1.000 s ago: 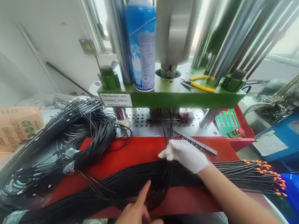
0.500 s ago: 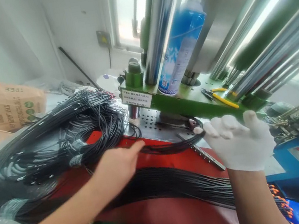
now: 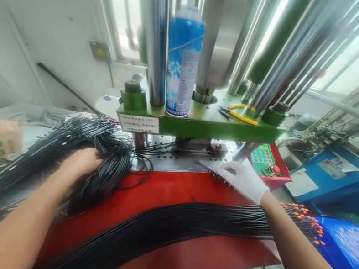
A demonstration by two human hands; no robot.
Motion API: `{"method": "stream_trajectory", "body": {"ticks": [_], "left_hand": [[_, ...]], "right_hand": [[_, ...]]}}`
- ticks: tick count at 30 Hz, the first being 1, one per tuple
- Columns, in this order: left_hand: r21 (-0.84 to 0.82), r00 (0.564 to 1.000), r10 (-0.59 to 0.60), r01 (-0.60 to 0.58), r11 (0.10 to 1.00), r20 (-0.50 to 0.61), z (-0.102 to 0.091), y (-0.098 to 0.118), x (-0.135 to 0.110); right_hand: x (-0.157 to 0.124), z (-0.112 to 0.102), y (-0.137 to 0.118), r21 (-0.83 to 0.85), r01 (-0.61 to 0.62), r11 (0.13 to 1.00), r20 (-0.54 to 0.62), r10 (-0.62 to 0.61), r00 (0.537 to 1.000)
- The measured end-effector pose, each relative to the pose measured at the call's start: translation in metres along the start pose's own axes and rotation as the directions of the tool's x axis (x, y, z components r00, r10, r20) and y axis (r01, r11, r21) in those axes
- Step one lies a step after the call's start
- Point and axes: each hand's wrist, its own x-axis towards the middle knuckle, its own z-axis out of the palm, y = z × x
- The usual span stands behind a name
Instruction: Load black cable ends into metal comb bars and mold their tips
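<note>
Nearest my viewpoint, at six o'clock, a black cable bundle (image 3: 167,224) already lies gathered along the red worktop (image 3: 175,186), its orange tips (image 3: 315,226) out at four. Closer in at four, my gloved right hand (image 3: 227,173) is pinched on a metal strip (image 3: 208,166). At nine, my bare left hand (image 3: 83,163) dips into a loose cable heap (image 3: 115,164); I can't tell whether its fingers grip. I'd judge this partway: the heap remains unsorted, and beyond, a few strands cross the metal plate (image 3: 184,163) beneath the green press (image 3: 178,127).
</note>
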Motion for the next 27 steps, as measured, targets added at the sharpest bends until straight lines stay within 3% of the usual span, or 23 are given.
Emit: {"method": "stream_trajectory", "body": {"ticks": [4,7,9,10,13,15,19,23,27], "left_hand": [[0.098,0.996,-0.087,0.085,0.992,0.013,-0.021,0.008,-0.005],[-0.029,0.993,-0.096,0.098,0.995,0.065,-0.046,0.043,-0.041],[-0.193,0.989,-0.067,0.092,0.977,0.134,-0.053,0.074,-0.072],[-0.199,0.984,-0.062,0.095,0.975,0.166,-0.052,0.089,-0.089],[-0.181,0.968,-0.037,0.083,0.980,0.248,-0.036,0.121,-0.136],[-0.097,0.955,0.014,0.016,0.995,0.298,-0.018,0.131,-0.163],[0.308,0.985,0.056,-0.106,0.945,0.165,0.021,0.131,-0.198],[0.432,0.991,0.127,-0.137,0.891,0.052,0.044,0.120,-0.196],[0.383,0.990,0.140,-0.130,0.915,0.002,0.051,0.114,-0.159]], "right_hand": [[0.006,0.011,0.043,-0.065,-0.070,0.995,0.010,0.071,0.997],[-0.001,0.022,0.060,-0.104,-0.040,0.994,0.083,0.049,0.995],[-0.005,0.029,0.069,-0.182,0.032,0.983,0.101,-0.014,0.995],[-0.006,0.033,0.072,-0.221,0.079,0.972,0.106,-0.056,0.993],[-0.010,0.041,0.074,-0.326,0.202,0.924,0.122,-0.171,0.978],[-0.014,0.042,0.066,-0.404,0.253,0.879,0.132,-0.218,0.967],[-0.020,0.038,0.041,-0.516,0.264,0.815,0.142,-0.223,0.964],[-0.019,0.036,0.025,-0.516,0.264,0.815,0.147,-0.220,0.964],[-0.015,0.036,0.024,-0.497,0.238,0.834,0.136,-0.196,0.971]]}}
